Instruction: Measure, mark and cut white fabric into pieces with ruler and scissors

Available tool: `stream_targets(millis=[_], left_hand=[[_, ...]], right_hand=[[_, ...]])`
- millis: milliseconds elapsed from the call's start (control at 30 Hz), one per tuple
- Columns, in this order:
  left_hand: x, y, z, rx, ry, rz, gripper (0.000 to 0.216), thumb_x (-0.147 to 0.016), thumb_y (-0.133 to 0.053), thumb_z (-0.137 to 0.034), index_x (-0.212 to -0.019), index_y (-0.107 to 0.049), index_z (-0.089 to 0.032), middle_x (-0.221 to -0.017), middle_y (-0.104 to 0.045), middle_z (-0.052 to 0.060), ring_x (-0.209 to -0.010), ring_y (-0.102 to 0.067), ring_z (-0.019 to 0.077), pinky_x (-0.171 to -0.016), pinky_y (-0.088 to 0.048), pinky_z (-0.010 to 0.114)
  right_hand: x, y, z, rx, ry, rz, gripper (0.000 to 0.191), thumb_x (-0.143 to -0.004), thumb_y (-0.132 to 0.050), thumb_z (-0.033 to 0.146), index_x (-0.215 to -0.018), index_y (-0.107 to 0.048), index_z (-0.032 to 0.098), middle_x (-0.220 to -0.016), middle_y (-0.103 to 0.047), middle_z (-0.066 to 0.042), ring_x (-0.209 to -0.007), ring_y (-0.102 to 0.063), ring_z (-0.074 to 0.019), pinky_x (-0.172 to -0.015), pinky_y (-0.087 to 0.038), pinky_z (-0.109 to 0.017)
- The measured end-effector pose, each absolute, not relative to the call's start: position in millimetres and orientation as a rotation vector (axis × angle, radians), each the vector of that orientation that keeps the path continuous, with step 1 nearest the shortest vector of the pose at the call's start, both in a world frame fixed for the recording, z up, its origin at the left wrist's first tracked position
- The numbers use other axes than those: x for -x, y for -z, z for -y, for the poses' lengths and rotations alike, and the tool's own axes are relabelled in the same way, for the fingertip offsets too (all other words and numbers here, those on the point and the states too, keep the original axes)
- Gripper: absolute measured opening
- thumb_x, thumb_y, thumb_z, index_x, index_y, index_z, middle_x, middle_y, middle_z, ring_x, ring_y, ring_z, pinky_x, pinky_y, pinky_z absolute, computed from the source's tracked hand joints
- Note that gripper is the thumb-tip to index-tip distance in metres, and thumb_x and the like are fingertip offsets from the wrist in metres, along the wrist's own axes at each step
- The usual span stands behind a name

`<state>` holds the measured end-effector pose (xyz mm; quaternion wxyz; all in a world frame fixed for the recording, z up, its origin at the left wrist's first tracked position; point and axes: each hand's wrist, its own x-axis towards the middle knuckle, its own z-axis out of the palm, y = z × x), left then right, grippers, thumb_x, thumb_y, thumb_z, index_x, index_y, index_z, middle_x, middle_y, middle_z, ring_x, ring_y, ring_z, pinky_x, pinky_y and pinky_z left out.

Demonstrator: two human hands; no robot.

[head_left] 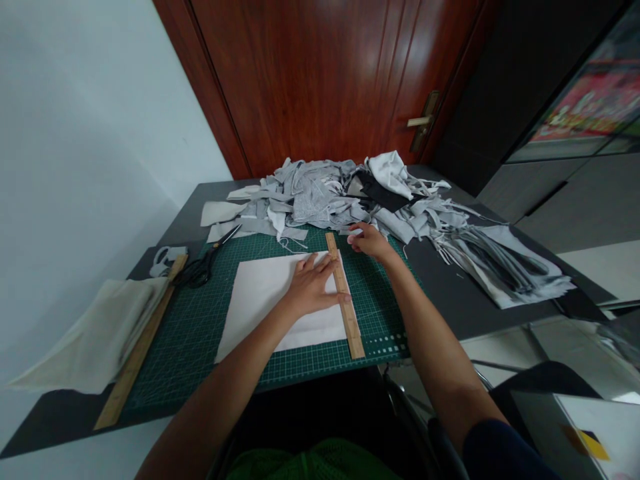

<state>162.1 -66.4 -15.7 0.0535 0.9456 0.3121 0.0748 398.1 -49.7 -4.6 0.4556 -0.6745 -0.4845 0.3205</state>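
A white cloth piece (280, 287) lies flat on the green cutting mat (375, 287). Along its right edge rests a short wooden ruler (353, 330). My left hand (313, 287) is spread flat over the cloth, with its fingertips and thumb pressing on the ruler. Just right of the ruler's far end is my right hand (369, 241), its fingers closed around a small pale flat piece (351, 238), which may be tailor's chalk; the fingers partly hide it. Black-handled scissors (203, 267) lie on the mat to the left, blades pointing away from me.
A heap of grey and white fabric scraps (320, 193) covers the back of the table, with bundled strips (505, 260) at the right. At the left are folded cream cloth (105, 327), a long wooden ruler (135, 360) and a white roll (163, 260). Behind stands a door (325, 80).
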Motion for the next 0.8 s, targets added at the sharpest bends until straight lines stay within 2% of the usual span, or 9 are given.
stream_targets(millis=[100, 267, 367, 533, 800], left_hand=[[-162, 16, 66, -2.873, -0.236, -0.948, 0.099, -0.081, -0.052, -0.089, -0.157, -0.041, -0.027, -0.167, -0.036, 0.008, -0.152, -0.028, 0.0444, -0.117, -0.026, 0.056], [-162, 15, 67, -2.858, -0.226, -0.959, 0.1, -0.08, -0.052, -0.089, -0.158, -0.039, -0.027, -0.168, -0.035, 0.007, -0.153, -0.027, 0.0446, -0.117, -0.025, 0.057], [-162, 12, 69, -2.847, -0.21, -0.957, 0.1, -0.081, -0.052, -0.088, -0.159, -0.038, -0.027, -0.168, -0.035, 0.009, -0.153, -0.026, 0.0443, -0.117, -0.025, 0.057], [-162, 9, 70, -2.847, -0.207, -0.955, 0.098, -0.082, -0.053, -0.087, -0.157, -0.041, -0.026, -0.167, -0.036, 0.01, -0.153, -0.026, 0.0445, -0.117, -0.025, 0.058], [-162, 13, 68, -2.852, -0.218, -0.943, 0.1, -0.081, -0.053, -0.088, -0.157, -0.041, -0.025, -0.167, -0.036, 0.011, -0.153, -0.025, 0.0453, -0.117, -0.025, 0.058]], right_hand=[[-394, 8, 49, 1.707, -0.786, 1.228, 0.019, -0.083, -0.065, 0.01, -0.098, -0.058, 0.019, -0.059, -0.059, 0.007, -0.052, -0.06, -0.0117, -0.052, -0.051, -0.02], [-387, 8, 50, 1.767, -0.726, 1.395, 0.005, -0.086, -0.067, 0.015, -0.089, -0.064, 0.019, -0.057, -0.06, 0.006, -0.052, -0.061, -0.0122, -0.054, -0.049, -0.02], [-382, 4, 50, 1.802, -0.618, 1.514, 0.006, -0.087, -0.067, 0.014, -0.09, -0.071, 0.017, -0.065, -0.068, 0.001, -0.062, -0.066, -0.0151, -0.064, -0.051, -0.024], [-374, 2, 50, 1.87, -0.418, 1.642, 0.014, -0.087, -0.065, 0.011, -0.089, -0.078, 0.016, -0.094, -0.08, -0.01, -0.094, -0.071, -0.0214, -0.086, -0.049, -0.027], [-366, 1, 52, 1.911, -0.291, 1.754, 0.021, -0.092, -0.061, 0.012, -0.096, -0.081, 0.015, -0.099, -0.081, -0.011, -0.095, -0.071, -0.021, -0.085, -0.046, -0.025]])
